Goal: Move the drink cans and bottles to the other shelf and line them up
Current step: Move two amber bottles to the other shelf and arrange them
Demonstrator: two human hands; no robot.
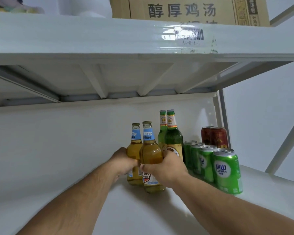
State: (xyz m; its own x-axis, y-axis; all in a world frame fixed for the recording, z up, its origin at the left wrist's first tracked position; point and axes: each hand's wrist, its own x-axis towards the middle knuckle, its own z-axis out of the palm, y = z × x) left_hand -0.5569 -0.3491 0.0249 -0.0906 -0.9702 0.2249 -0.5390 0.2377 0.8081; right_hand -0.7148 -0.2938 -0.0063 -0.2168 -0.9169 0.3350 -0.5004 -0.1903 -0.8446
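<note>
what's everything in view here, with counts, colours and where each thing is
amber bottles: 2, clear glass, blue labels, shelf centre, one in each hand
green bottles: 2, behind the amber ones
green cans: 4, row running back on the right
red cans: 2, back right corner
shelf: white, holds all the drinks
upper shelf: white, barcode sticker on its edge
box: 1, brown card, on upper shelf
left hand: grips the rear amber bottle
right hand: grips the front amber bottle

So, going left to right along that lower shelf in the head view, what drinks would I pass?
Two clear amber bottles, gripped by the left hand and right hand → two green bottles → row of green cans, with red cans behind them.
</note>
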